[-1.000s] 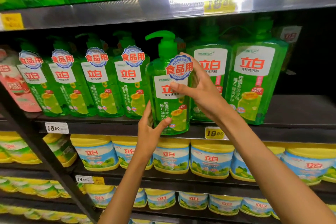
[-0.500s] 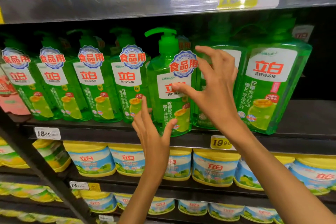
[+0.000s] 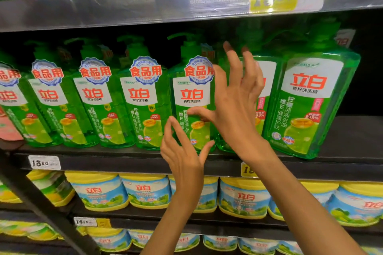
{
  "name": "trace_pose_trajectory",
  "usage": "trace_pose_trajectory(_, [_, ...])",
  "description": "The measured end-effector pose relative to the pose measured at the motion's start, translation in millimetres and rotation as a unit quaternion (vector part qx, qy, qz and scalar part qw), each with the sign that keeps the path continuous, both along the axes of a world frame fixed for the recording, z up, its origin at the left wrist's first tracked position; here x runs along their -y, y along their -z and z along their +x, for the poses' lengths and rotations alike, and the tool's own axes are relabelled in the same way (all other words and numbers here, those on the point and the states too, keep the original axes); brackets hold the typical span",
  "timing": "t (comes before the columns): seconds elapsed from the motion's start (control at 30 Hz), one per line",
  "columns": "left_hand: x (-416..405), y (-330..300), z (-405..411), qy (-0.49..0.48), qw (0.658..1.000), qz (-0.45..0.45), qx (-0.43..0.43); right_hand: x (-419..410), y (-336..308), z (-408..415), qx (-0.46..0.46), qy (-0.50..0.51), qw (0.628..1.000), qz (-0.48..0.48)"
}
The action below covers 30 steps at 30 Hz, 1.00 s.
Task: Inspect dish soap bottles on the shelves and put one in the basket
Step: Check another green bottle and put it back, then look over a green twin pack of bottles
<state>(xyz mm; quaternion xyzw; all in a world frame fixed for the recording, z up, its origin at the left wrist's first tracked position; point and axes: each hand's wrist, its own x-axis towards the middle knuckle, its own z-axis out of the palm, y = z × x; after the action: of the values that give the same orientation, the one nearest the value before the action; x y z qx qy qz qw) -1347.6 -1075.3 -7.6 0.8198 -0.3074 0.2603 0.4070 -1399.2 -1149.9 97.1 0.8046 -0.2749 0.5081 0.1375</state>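
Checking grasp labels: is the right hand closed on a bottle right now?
No, open. The right hand has its fingers spread in front of the bottles, curled round none; the left hand is open too.

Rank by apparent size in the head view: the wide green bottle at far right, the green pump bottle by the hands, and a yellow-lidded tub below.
1. Wide green bottle at far right, clearly largest.
2. Green pump bottle with the round blue sticker.
3. Yellow-lidded blue-labelled tub; it looks shortest, though the wide-angle lens makes this last gap less sure.
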Motion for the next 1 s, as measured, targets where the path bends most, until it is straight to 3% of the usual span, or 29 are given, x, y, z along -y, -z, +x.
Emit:
trace_pose_trajectory(0.13, [7, -7, -1, -0.010, 0.999, 0.018, -0.047, -4, 0, 8, -0.016, 0.045, 0.999, -0.010])
trace_pose_trajectory(0.23, [7, -2, -4, -0.002, 0.998, 0.004, -0.059, -4, 3, 3, -0.027, 0.022, 0.999, -0.021])
trace_pose_trajectory(0.33, [2, 0, -12, 0.039, 0.997, -0.065, -0.023, 6, 0, -19, 0.068, -0.031, 0.996, -0.050])
trace_pose_trajectory(0.43, [8, -9, -27, 0.100, 0.988, -0.119, 0.018, 32, -20, -42, 0.136, 0.034, 0.988, -0.067])
trace_pose_trajectory(0.63, [33, -20, -60, 0.209, 0.973, -0.085, -0.050, 54, -30, -51, 0.034, 0.075, 0.995, -0.062])
trace_pose_trajectory(0.77, [37, -25, -66, 0.230, 0.961, -0.118, -0.103, 55, -27, -56, 0.016, 0.058, 0.995, -0.083])
trace_pose_trajectory(1.0, [32, -31, -67, 0.260, 0.940, -0.150, -0.159, 40, -20, -58, 0.038, 0.002, 0.999, -0.017])
